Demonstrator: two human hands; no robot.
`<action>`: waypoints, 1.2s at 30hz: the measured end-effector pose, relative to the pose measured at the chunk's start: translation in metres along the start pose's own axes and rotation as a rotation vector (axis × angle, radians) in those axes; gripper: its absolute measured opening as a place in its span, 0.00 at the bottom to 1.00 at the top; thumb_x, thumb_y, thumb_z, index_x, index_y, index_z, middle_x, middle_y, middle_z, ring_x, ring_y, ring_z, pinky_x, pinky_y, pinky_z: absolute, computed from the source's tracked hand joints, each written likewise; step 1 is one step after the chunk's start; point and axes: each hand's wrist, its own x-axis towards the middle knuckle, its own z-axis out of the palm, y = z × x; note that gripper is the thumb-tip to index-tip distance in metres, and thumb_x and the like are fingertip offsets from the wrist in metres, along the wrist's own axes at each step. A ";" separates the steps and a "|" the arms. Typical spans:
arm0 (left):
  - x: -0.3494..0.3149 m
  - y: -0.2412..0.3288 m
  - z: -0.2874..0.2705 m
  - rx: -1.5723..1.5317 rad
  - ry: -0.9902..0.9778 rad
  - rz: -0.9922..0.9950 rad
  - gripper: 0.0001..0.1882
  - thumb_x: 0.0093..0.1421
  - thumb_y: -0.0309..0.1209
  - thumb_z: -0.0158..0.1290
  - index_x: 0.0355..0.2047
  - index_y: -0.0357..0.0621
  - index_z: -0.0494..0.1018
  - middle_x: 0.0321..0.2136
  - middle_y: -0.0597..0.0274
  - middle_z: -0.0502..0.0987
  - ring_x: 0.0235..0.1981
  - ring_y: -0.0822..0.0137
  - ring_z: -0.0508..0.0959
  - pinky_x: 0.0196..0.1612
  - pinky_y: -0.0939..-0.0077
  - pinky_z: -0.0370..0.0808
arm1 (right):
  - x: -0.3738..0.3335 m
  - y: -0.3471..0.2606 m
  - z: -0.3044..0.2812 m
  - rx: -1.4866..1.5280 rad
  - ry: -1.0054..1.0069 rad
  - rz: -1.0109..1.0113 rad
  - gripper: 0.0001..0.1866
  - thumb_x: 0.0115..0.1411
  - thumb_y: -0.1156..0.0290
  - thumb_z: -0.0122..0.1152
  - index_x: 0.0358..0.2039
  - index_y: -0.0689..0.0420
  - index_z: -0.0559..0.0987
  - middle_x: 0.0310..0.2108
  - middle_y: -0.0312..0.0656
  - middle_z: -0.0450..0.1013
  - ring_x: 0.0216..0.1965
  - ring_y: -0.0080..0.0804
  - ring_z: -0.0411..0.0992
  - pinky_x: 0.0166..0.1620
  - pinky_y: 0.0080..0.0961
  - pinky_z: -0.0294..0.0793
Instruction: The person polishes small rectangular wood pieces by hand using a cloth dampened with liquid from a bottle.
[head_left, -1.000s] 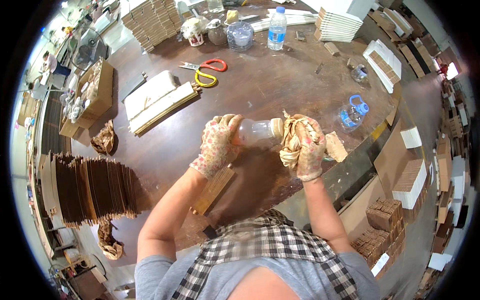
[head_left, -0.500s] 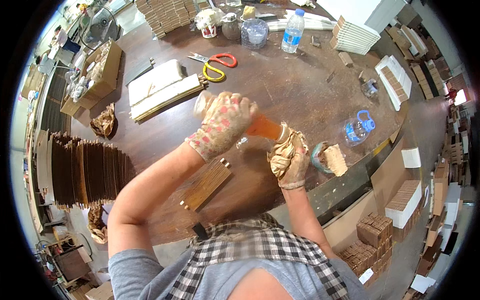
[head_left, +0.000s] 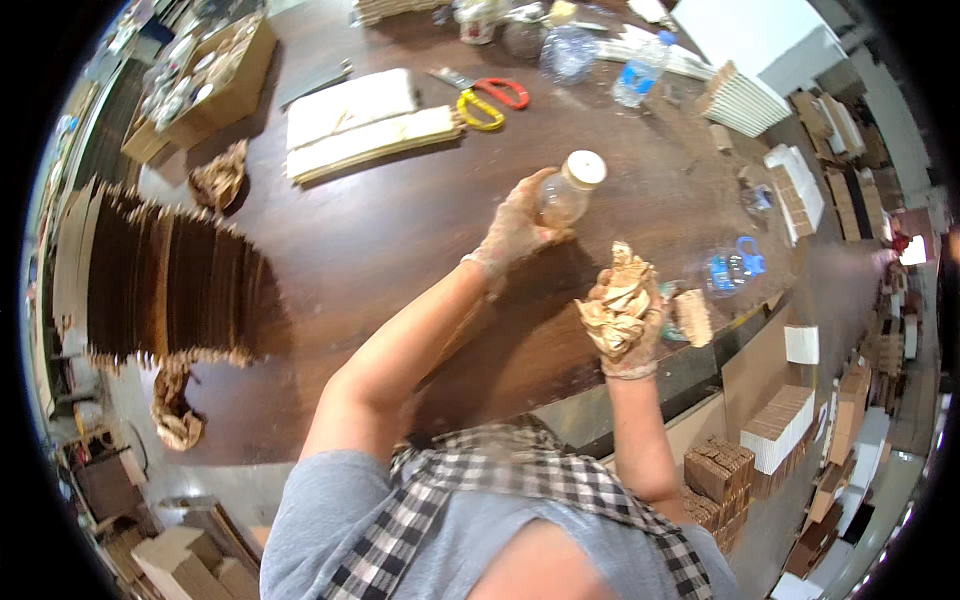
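Observation:
My left hand (head_left: 517, 222), in a light work glove, is wrapped round a clear bottle (head_left: 562, 203) with a white lid. The bottle stands nearly upright at the middle of the dark table, and a little amber shows low in it. My right hand (head_left: 640, 335), also gloved, grips a crumpled tan rag (head_left: 615, 312) nearer to me and to the right. Rag and bottle are apart. Just right of that hand sits a ridged tan block (head_left: 692, 317), beside a greenish clear container partly hidden by the glove.
Scissors (head_left: 482, 100) with red and yellow handles lie beyond, next to pale wrapped strips (head_left: 370, 140). A tall stack of brown slats (head_left: 170, 280) stands left, an open carton (head_left: 215, 95) behind it. Water bottles (head_left: 640, 72) and a blue-handled jug (head_left: 728, 270) are on the right.
The bottle was tipped with its amber-filled end against the rag; now it is upright and apart from it. My left hand has moved right. A short wooden piece on the table no longer shows.

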 end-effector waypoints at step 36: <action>-0.274 0.061 -0.116 0.747 0.135 -0.144 0.58 0.46 0.33 0.71 0.72 0.32 0.49 0.52 0.46 0.71 0.53 0.45 0.70 0.59 0.52 0.68 | -0.018 0.202 0.010 -2.324 -0.567 -0.857 0.03 0.54 0.69 0.60 0.28 0.51 0.81 0.31 0.42 0.76 0.39 0.41 0.73 0.48 0.40 0.70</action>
